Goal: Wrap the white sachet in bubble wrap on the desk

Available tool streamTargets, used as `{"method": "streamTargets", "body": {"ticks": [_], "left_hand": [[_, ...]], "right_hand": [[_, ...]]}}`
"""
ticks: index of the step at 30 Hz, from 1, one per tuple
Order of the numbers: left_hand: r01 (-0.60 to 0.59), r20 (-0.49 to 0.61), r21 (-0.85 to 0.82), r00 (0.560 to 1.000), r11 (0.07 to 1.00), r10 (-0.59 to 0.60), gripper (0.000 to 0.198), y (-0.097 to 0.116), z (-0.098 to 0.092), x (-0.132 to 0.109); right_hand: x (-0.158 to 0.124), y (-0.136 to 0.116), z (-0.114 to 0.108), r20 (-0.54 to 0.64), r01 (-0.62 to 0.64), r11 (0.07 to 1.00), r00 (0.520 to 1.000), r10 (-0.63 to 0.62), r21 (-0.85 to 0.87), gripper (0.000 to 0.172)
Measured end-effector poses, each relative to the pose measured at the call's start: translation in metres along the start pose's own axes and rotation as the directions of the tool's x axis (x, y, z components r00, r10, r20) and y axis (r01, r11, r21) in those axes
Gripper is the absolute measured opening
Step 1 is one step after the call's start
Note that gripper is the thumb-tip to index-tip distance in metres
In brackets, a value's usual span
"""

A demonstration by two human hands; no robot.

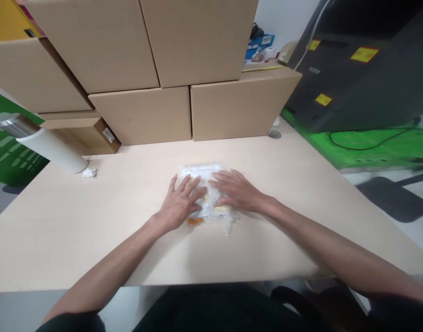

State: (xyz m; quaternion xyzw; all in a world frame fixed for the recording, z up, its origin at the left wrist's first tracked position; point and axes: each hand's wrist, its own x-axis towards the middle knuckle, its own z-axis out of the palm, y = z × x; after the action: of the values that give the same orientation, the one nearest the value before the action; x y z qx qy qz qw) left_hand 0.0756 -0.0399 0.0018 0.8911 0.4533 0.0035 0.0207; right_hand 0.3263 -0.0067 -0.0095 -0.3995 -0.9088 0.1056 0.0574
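A clear plastic wrapping (pixel 206 171), crinkled and shiny, lies on the pale table (pixel 135 184) in front of me. Something whitish and flat shows through it, along with an orange patch (pixel 195 221) at its lower left edge and a yellowish strip (pixel 221 209) at the lower right. On its left side rests my left hand (pixel 183 198), fingers spread. My right hand (pixel 234 189) lies on the right side with its fingers stretched out flat. Both palms face down, and they cover part of the wrapping. What is inside it I cannot make out.
Cardboard boxes (pixel 140 115) are stacked along the table's back edge. A white bottle (pixel 54 147) with a steel cap stands at the left, a crumpled white scrap (pixel 89 172) by its base. To the right, beyond the table, is a large dark case (pixel 336 83) with yellow labels.
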Motion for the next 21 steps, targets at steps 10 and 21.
{"method": "streamTargets", "body": {"ticks": [10,21], "left_hand": [[-0.007,0.026,-0.045,1.0,0.999,0.008,0.052,-0.001,0.005,-0.005],[-0.002,-0.045,-0.093,0.999,0.996,-0.002,0.088,0.043,0.007,-0.003]], "right_hand": [[-0.009,-0.006,0.014,-0.071,-0.017,0.998,0.997,0.021,0.052,0.047],[-0.028,0.008,0.024,-0.157,-0.138,0.361,0.719,0.677,0.922,0.054]]}}
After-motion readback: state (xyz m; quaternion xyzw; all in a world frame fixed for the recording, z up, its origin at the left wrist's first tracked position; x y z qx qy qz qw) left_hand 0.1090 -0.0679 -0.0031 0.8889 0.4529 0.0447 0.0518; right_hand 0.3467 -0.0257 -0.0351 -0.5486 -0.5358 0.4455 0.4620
